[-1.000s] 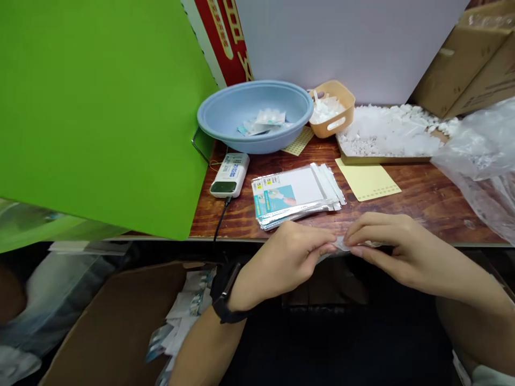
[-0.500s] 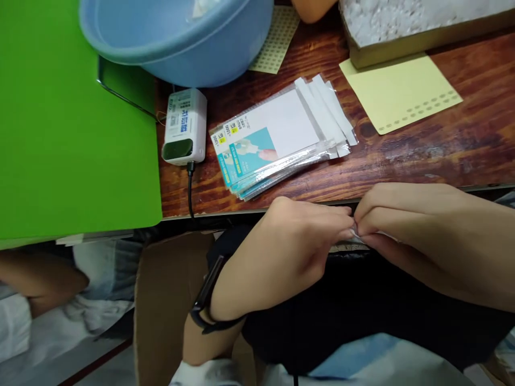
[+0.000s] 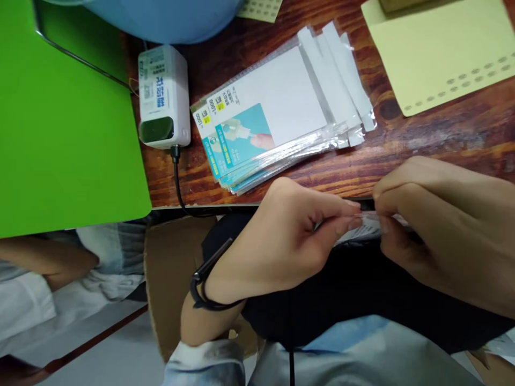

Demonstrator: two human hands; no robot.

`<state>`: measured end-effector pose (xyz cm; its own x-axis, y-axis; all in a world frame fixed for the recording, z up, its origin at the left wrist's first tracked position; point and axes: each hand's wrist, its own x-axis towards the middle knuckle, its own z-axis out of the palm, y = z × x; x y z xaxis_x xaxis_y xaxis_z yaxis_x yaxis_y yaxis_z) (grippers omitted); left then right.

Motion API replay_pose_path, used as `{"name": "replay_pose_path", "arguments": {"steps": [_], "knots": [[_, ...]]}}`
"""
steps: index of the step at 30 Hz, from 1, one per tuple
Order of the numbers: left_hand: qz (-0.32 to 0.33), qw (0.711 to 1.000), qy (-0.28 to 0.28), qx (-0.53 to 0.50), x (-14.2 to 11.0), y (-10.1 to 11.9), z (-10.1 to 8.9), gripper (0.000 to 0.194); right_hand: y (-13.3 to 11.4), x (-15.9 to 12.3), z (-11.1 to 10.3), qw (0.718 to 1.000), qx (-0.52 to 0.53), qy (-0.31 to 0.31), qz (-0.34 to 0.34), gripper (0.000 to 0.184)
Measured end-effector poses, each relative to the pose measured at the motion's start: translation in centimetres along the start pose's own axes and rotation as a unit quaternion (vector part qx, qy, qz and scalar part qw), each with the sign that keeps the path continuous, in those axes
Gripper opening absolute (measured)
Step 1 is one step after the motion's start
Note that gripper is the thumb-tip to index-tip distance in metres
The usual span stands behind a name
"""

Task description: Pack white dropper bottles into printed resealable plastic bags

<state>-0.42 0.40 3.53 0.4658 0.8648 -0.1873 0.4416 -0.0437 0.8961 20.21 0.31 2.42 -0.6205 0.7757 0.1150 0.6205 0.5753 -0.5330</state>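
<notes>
A clear plastic packet (image 3: 368, 228) with a printed insert is held low at the table's front edge, mostly hidden behind the fingers. My left hand (image 3: 295, 238), with a black band on its wrist, pinches one part of the packet between thumb and forefinger. On the other side my right hand (image 3: 438, 228) has thumb and bent fingers closed on the packet. Just beyond the hands lies a stack of clear packets (image 3: 298, 88) with white and teal printed cards inside and white strips at their right ends.
A white boxy device (image 3: 163, 94) with a black cable (image 3: 177, 182) stands left of the stack. Behind are a blue basin (image 3: 181, 19) and a yellow dotted sheet (image 3: 442, 59). A green board (image 3: 72, 139) covers the left. Another person's arm (image 3: 48, 262) shows at lower left.
My view has moved closer to the table, so the stack looks larger. My hands have drawn slightly apart, and more of the packet shows between them.
</notes>
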Motion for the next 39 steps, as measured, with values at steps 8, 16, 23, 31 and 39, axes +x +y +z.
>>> {"name": "replay_pose_path", "arguments": {"steps": [8, 16, 23, 31, 39], "knots": [[0.007, 0.999, -0.033, -0.001, 0.5, -0.6, -0.9, 0.020, -0.2, 1.7, -0.8, 0.987, 0.135, -0.079, 0.021, 0.014], [-0.037, 0.994, -0.059, -0.087, -0.6, -1.4, -1.8, 0.022, -3.0, 2.0, -0.2, 0.985, 0.146, -0.034, 0.088, 0.019], [0.013, 0.964, -0.001, -0.265, -2.2, -1.9, -2.2, 0.023, -4.7, 2.0, -0.1, 0.981, 0.136, 0.076, 0.118, 0.018], [0.036, 0.946, 0.001, -0.322, -4.4, -2.4, -2.6, 0.031, -4.3, 2.9, -0.7, 0.934, 0.227, 0.207, 0.182, 0.023], [0.082, 0.924, 0.085, -0.363, -5.0, -2.4, -2.7, 0.035, -4.8, 4.3, 0.1, 0.911, 0.287, 0.220, 0.196, 0.027]]}}
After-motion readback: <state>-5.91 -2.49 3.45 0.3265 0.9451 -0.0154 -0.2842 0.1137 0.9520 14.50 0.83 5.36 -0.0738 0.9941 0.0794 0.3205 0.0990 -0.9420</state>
